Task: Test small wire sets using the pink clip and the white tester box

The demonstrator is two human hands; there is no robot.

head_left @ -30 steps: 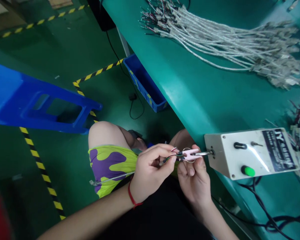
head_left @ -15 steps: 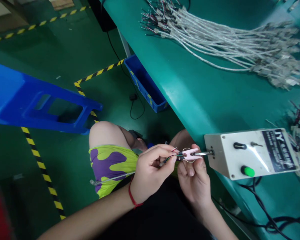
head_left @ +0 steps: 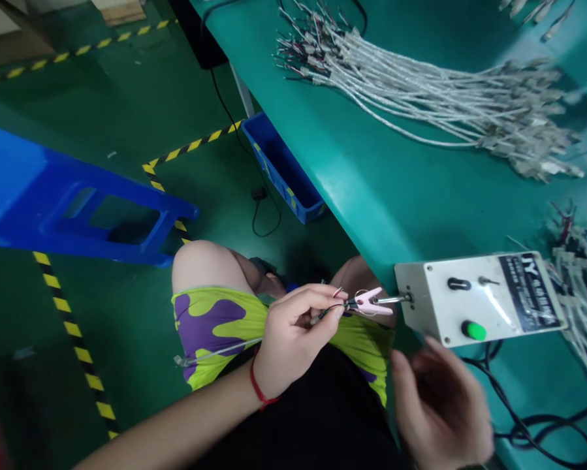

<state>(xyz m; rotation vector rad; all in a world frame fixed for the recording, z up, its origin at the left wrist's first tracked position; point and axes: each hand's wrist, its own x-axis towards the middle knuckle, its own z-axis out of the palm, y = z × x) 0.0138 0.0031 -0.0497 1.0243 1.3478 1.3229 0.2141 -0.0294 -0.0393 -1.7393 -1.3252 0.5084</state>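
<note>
My left hand (head_left: 298,324) pinches a thin black wire (head_left: 330,311) above my lap. The wire's far end runs into a pink spring clip (head_left: 369,302), which hangs at the tip of a metal pin (head_left: 394,299). That pin sticks out of the end of a white metal test box (head_left: 479,300), which has a green button and a black switch. My right hand (head_left: 437,408) is blurred below the box, with its fingers apart, holding nothing and touching neither clip nor box.
A large bundle of silver-sheathed wires (head_left: 420,98) lies on the teal workbench (head_left: 366,189), with another bundle (head_left: 580,287) at the right. Black cables (head_left: 533,424) hang below the box. A blue crate (head_left: 278,170) and blue stool (head_left: 63,202) stand on the green floor.
My right hand has let go of the pink clip and moved down and right, away from it. My left hand stays in place, and the view has shifted slightly.
</note>
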